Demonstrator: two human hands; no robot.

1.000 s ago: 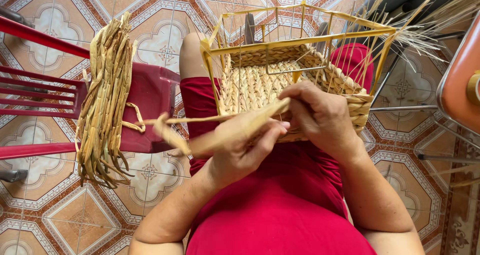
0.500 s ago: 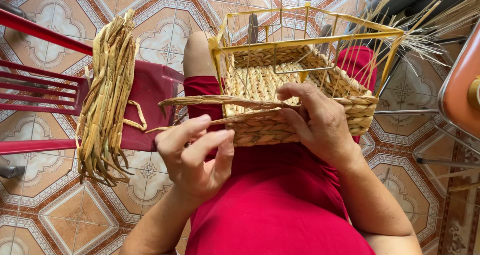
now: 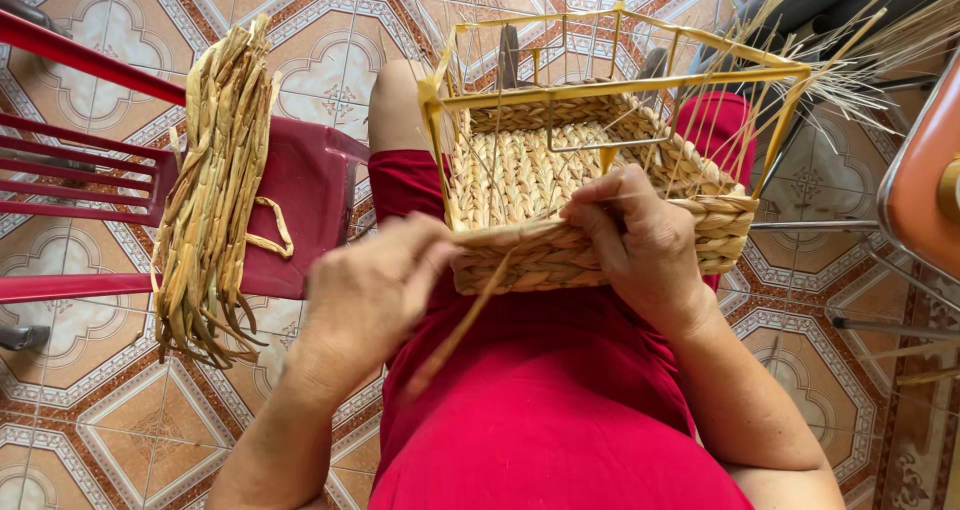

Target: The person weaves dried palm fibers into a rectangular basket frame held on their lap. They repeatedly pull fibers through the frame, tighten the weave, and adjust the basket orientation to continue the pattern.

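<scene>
My left hand (image 3: 365, 295) pinches the dry, bendy strand (image 3: 470, 315), right hand (image 3: 640, 235) clamps the stiff, light basket (image 3: 600, 255) rim beside it; grip strand near the weave.

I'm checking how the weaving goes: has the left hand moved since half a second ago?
Yes. The left hand has moved up toward the basket edge, closer to the right hand.
</scene>
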